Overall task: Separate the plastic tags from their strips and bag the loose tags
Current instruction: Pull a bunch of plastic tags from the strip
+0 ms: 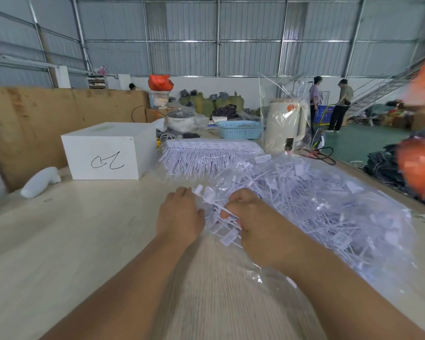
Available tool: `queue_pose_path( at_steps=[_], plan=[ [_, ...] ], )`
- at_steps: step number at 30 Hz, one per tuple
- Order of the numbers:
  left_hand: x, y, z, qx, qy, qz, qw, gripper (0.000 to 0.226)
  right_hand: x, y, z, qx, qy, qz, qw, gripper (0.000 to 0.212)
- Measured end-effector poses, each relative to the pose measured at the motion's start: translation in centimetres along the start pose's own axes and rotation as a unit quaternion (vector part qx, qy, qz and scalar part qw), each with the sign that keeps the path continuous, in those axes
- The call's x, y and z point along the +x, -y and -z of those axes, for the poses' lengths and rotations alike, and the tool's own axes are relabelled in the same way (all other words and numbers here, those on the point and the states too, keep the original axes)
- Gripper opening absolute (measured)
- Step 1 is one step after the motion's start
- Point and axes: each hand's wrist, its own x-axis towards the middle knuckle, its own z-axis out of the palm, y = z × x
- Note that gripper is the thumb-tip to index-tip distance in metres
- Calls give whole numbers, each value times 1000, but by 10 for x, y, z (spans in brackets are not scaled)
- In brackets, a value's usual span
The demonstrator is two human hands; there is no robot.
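A strip of white plastic tags [219, 217] lies between my two hands near the middle of the pale table [71, 241]. My left hand [179, 217] grips its left side, fingers curled over the tags. My right hand [250, 217] pinches the strip's right part. To the right spreads a clear plastic bag [329, 204] full of loose tags. Behind it lies a stack of uncut tag strips [206, 155]. The image is blurred, so single tags are hard to tell apart.
A white box [106, 150] with a black scribble stands at the back left, a white bottle [41, 181] beside it. Farther back are a blue basket [239, 130], a white roll in clear wrap [285, 126] and a brown board [35, 123]. Two people stand far right.
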Motion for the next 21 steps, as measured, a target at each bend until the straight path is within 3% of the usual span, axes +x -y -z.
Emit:
queue_pose_path(
  at_steps=[2,5,7,11,15,21],
  plan=[
    [-3,-3,1,16,36,21,999,10,0,-2,-1,-2,29,-2,1000,42],
    [-7,8,11,-99,50,24,994,15,0,-5,-9,-7,103,24,994,32],
    [-7,13,24,-106,24,16,994,13,-1,-8,-15,-24,118,29,992,22],
    [-4,11,41,-164,-95,66,980,12,2,-15,-19,-21,95,27,995,23],
    [-3,3,49,-133,-162,-46,977,17,3,-18,-23,-56,70,29,996,27],
    [-12,-3,54,-192,-143,-189,952,20,7,-22,-22,-88,12,-11,996,27]
  ],
)
